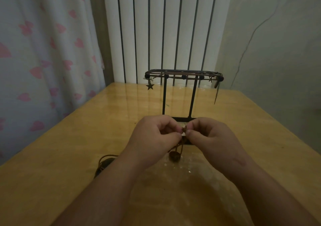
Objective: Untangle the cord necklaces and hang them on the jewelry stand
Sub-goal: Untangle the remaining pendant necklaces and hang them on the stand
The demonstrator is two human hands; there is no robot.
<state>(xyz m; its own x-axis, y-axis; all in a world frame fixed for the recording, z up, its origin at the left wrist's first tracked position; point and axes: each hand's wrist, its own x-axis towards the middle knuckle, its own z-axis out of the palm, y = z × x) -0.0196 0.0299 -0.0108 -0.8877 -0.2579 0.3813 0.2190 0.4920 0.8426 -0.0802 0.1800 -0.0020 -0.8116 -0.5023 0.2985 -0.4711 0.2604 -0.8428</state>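
Brown cord (183,133) is pinched at its tangle between the left hand (154,139) and right hand (211,137); teasing loops apart gently, without tugging, seems wisest.

Left hand (154,135), right hand (211,136) pinch tangled cord necklace (183,133) before jewelry stand (184,76).
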